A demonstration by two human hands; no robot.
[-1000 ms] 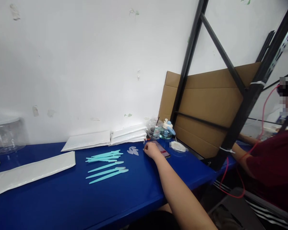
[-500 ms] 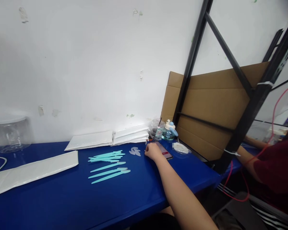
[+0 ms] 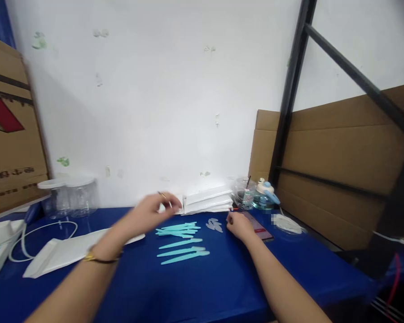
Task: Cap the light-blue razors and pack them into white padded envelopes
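Plain turquoise sticks [image 3: 179, 229], paler at the tips, and translucent lilac-grey flat pieces [image 3: 214, 225] stand out against the solid deep blue tabletop [image 3: 222, 282], along with the phone's [image 3: 259, 228] dark reddish screen. The stacked envelopes [image 3: 207, 202] and long pouch [image 3: 70, 252] are white, the bottle [image 3: 265, 195] is cream and light blue. Black rack posts [image 3: 293, 80] cross plain brown cardboard [image 3: 343, 157], while the brown carton [image 3: 11, 148] bears dark bands, dark lettering and a red patch.

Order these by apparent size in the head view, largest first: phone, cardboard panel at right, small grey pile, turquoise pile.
1. Cardboard panel
2. Turquoise pile and phone: too alike to rank; the right hand partly hides the phone
3. Small grey pile
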